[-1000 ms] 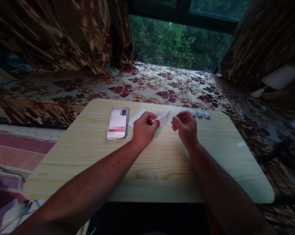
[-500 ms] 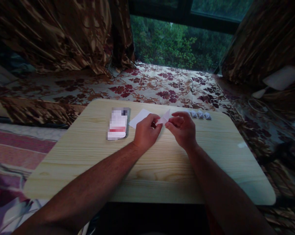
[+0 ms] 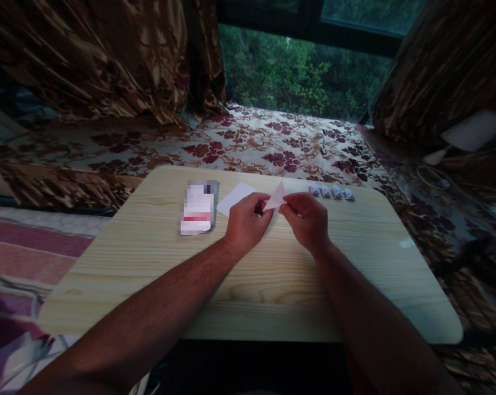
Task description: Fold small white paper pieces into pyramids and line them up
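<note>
Paper — pale, triangular — held in 2 hands

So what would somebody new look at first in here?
Probably the folded white paper held between the left grip and right grip, near the middle. Next might come four small folded paper shapes in a row, far right on the wood-grain table. The bright green foliage through the window stands out too, at the top.

Folded paper in both hands' grip
</note>
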Demonstrator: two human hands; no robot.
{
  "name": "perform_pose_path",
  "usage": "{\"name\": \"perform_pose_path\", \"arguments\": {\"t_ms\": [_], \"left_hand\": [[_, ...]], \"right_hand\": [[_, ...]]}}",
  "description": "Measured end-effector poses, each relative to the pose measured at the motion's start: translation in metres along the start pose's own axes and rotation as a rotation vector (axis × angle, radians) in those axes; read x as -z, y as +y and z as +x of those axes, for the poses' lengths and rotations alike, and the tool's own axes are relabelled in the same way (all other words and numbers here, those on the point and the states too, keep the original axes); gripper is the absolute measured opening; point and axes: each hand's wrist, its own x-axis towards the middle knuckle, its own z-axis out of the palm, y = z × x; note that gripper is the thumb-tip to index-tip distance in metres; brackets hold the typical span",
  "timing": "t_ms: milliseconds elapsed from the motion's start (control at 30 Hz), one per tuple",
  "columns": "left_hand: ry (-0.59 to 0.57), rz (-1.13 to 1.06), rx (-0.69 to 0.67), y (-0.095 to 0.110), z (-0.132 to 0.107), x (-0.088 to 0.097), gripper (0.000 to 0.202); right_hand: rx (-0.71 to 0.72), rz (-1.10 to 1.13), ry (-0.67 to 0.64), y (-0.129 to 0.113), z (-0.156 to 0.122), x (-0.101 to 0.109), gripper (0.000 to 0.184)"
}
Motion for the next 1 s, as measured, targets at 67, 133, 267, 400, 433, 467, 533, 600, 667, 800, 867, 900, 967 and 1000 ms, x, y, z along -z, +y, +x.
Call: {"name": "perform_pose_path", "arguments": {"t_ms": [67,133,267,400,433,467,533,600,667,800,867,900,967,1000], "left_hand": [[-0.008,-0.037,0.025,0.0,0.0,-0.002,0.025],[-0.02,-0.082,0.053,0.0,-0.001,-0.004,0.027],[-0.056,-0.195,0.138,0.002,-0.001,-0.006,0.029],[-0.058,-0.278,0.224,0.005,-0.001,-0.006,0.026],[-0.052,-0.284,0.238,0.005,-0.001,-0.006,0.025],[-0.044,-0.285,0.248,0.005,-0.001,-0.006,0.024],[-0.039,-0.288,0.259,0.005,-0.001,-0.007,0.023],[-0.042,-0.301,0.267,0.005,-0.001,-0.008,0.023],[-0.047,-0.327,0.282,0.006,-0.001,-0.009,0.025],[-0.055,-0.426,0.361,0.011,0.001,-0.009,0.029],[-0.064,-0.484,0.416,0.014,0.002,-0.009,0.03],[-0.071,-0.51,0.442,0.015,0.003,-0.009,0.03],[-0.085,-0.551,0.484,0.015,0.004,-0.009,0.029],[-0.089,-0.565,0.498,0.015,0.004,-0.009,0.028]], "right_hand": [[-0.004,-0.037,0.01,0.001,0.0,0.0,0.015],[0.005,-0.068,0.031,0.002,0.001,0.001,0.018],[0.047,-0.18,0.075,0.002,0.002,0.002,0.029],[0.134,-0.332,0.086,-0.002,0.002,0.004,0.027],[0.159,-0.36,0.091,-0.003,0.002,0.004,0.026],[0.179,-0.385,0.097,-0.004,0.002,0.004,0.024],[0.201,-0.423,0.122,-0.005,0.003,0.005,0.022],[0.203,-0.45,0.146,-0.005,0.003,0.005,0.021],[0.206,-0.464,0.159,-0.004,0.003,0.005,0.021],[0.232,-0.466,0.141,-0.006,0.003,0.005,0.021],[0.24,-0.461,0.114,-0.007,0.001,0.005,0.019],[0.243,-0.457,0.099,-0.008,0.001,0.006,0.018],[0.255,-0.451,0.07,-0.01,-0.001,0.006,0.017],[0.263,-0.449,0.058,-0.011,-0.001,0.005,0.016]]}}
